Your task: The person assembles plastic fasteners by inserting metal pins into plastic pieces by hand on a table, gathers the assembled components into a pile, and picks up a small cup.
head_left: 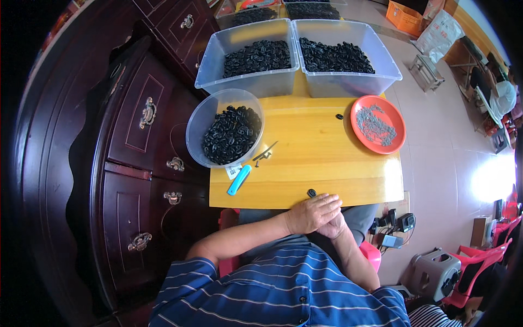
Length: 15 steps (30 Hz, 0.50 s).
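At the near edge of the yellow wooden table, my left hand [311,213] lies flat over my right hand, its fingers stretched out together. My right hand [333,226] sits under it with the fingers mostly hidden, so whether it holds anything cannot be seen. Just beyond my left hand's knuckles is a small black oval piece [311,193]. Another black oval piece [339,116] rests farther back, beside a red plate [401,134] of small silvery metal bits. On the left, a round clear tub [194,139] contains many black oval pieces.
Two large clear bins [239,84] of black pieces stand at the back. A blue-handled tool [239,180] and a few thin dark metal pieces [265,151] lie near the tub. Dark wooden drawers [131,120] line the left. A grey stool [434,274] stands on the floor at right.
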Motion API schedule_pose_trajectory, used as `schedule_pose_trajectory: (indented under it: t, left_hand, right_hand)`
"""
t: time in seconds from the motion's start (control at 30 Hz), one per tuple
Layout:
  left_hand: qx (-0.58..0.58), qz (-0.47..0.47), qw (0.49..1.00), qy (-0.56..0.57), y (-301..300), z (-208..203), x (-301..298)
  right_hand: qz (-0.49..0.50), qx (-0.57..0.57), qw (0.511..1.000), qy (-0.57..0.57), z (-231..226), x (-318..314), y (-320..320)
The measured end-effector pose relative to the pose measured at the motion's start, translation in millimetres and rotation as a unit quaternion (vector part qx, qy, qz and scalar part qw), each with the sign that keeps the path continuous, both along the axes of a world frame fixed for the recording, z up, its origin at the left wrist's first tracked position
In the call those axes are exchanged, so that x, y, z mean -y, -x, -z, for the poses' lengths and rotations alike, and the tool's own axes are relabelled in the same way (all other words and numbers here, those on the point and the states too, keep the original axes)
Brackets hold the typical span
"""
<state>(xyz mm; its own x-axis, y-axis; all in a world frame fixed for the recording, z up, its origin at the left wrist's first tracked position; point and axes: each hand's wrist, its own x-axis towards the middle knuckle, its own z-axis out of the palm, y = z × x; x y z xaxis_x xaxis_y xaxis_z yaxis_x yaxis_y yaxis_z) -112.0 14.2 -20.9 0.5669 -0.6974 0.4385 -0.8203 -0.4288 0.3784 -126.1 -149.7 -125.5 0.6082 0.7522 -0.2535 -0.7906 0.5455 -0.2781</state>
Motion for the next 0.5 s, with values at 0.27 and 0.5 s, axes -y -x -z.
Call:
schedule_pose_trajectory:
  t: [0.27,0.5]
  left_hand:
    - [-0.002,0.048,0.997,0.064,22.5,19.6,3.6]
    - [0.000,0.008,0.995,0.097,-1.2,-13.7,-9.6]
  right_hand:
    - [-0.058,0.285,0.921,0.261,-4.7,-4.2,4.5]
    - [0.019,-0.176,0.976,-0.130,8.5,8.0,7.6]
